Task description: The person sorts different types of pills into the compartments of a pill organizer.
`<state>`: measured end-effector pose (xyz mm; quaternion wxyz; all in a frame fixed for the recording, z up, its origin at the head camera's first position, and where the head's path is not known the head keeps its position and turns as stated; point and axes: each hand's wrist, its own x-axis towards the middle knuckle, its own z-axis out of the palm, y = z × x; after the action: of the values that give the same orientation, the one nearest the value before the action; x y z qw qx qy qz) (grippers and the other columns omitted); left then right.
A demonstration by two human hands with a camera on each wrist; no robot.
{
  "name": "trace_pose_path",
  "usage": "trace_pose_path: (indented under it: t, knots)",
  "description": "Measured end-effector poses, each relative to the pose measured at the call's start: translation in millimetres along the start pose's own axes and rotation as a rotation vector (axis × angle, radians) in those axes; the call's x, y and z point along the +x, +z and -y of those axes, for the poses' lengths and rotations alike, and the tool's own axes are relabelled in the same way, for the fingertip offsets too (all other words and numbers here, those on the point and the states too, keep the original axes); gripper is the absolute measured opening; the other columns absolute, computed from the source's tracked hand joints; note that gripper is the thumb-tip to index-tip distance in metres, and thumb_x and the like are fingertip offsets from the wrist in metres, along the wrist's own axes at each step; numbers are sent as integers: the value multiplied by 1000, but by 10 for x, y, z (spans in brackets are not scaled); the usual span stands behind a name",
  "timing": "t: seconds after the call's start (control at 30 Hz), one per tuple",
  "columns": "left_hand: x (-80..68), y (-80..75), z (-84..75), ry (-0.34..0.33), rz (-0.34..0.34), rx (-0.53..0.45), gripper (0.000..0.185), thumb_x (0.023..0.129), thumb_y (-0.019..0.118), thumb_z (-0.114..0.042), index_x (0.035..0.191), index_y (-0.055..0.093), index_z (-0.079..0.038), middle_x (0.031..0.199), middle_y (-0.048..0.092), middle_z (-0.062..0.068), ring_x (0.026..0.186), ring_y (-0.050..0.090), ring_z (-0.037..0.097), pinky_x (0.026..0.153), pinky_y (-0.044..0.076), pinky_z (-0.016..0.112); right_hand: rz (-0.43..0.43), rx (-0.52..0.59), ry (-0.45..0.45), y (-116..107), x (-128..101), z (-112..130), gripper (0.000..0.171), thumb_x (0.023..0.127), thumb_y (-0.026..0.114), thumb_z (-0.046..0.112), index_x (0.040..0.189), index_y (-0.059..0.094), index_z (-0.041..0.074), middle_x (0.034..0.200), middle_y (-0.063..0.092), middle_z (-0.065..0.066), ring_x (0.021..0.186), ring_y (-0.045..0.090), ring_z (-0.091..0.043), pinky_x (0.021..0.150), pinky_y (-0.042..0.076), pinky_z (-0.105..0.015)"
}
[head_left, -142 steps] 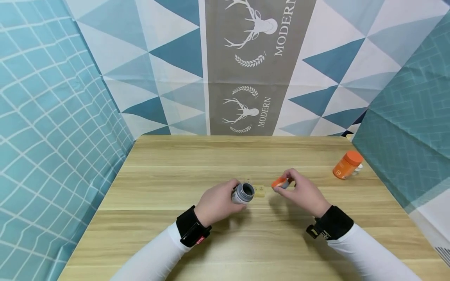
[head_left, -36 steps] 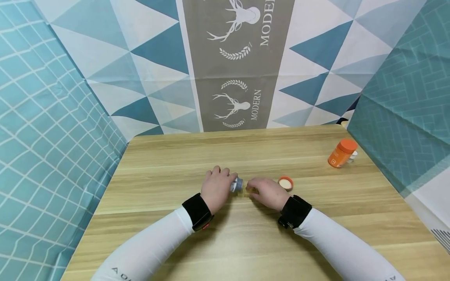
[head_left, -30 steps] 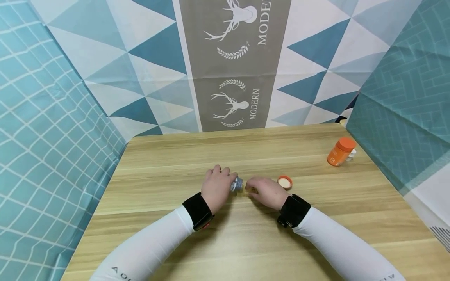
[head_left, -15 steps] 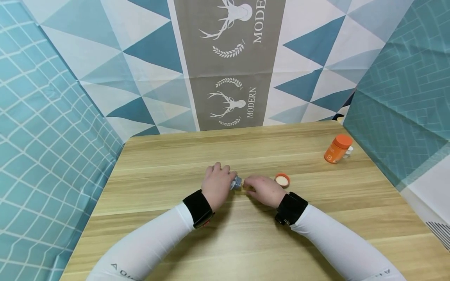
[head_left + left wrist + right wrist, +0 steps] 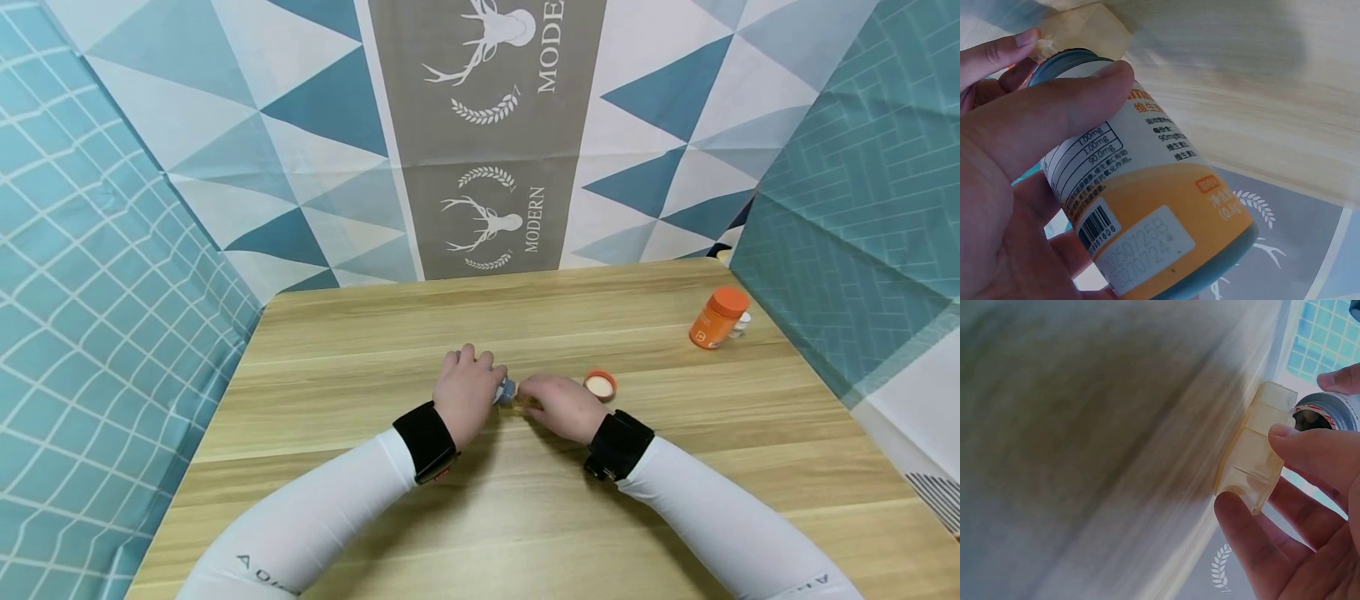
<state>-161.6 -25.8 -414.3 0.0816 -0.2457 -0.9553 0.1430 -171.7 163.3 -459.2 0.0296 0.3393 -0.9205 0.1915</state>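
In the left wrist view, a grey-rimmed vitamin bottle [image 5: 1166,194] with an orange and white label lies tilted in my left hand [image 5: 467,396], thumb across its neck. Its open mouth faces a translucent yellow pill box [image 5: 1254,450] with several compartments. My right hand [image 5: 564,408] holds that box between thumb and fingers, as the right wrist view shows. Dark contents are visible inside the bottle mouth. Beside my right hand, an orange-rimmed cap [image 5: 600,386] rests on the table with its pale inside up. From the head camera, my fingers mostly hide the box.
The wooden table [image 5: 337,333] stands against patterned cloth walls. Toward its far right edge is an orange bottle [image 5: 717,319] with an orange lid, and a small white bottle [image 5: 742,323] is partly hidden behind it.
Since the earliest frame, my right hand has put the cap on the table and taken hold of the pill box. My left hand has tipped the bottle sideways toward it. Recently, both hands barely move.
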Motion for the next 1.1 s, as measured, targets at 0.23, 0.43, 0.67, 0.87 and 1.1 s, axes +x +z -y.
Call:
trace_pose_path:
  t: [0.23, 0.43, 0.67, 0.87, 1.1]
  knots:
    - [23, -16, -16, -7, 19, 17, 34, 88, 72, -23, 122, 68, -27, 109, 61, -1, 106, 49, 25, 91, 40, 40, -3, 0, -13, 15, 11, -6, 11, 88, 76, 14, 94, 67, 15, 90, 65, 6, 83, 62, -10, 74, 51, -31]
    - [37, -53, -42, 0, 43, 43, 30, 88, 73, -23, 117, 68, -27, 105, 59, -2, 103, 48, 23, 91, 39, 40, -1, 4, -3, 14, 12, -4, 11, 88, 76, 15, 95, 67, 15, 91, 65, 6, 84, 62, -10, 75, 51, -32]
    - [36, -79, -55, 16, 48, 73, 29, 88, 73, -25, 117, 68, -26, 105, 59, -1, 104, 48, 23, 91, 40, 41, 3, 11, 9, 8, -2, -1, 11, 88, 76, 12, 94, 67, 14, 89, 65, 6, 83, 61, -10, 74, 51, -32]
    - [45, -77, -56, 36, 46, 111, 33, 87, 74, -30, 120, 68, -27, 107, 59, -2, 104, 48, 23, 93, 40, 40, 8, 15, 4, 0, -8, 4, 11, 88, 76, 13, 94, 67, 14, 91, 65, 5, 84, 62, -11, 75, 51, -33]
    - [26, -83, -56, 27, 36, 112, 29, 89, 72, -30, 118, 68, -27, 106, 59, -2, 103, 49, 22, 91, 41, 39, 22, 23, 16, 2, -9, 1, 10, 89, 75, 14, 95, 68, 15, 91, 65, 7, 84, 61, -9, 75, 51, -32]
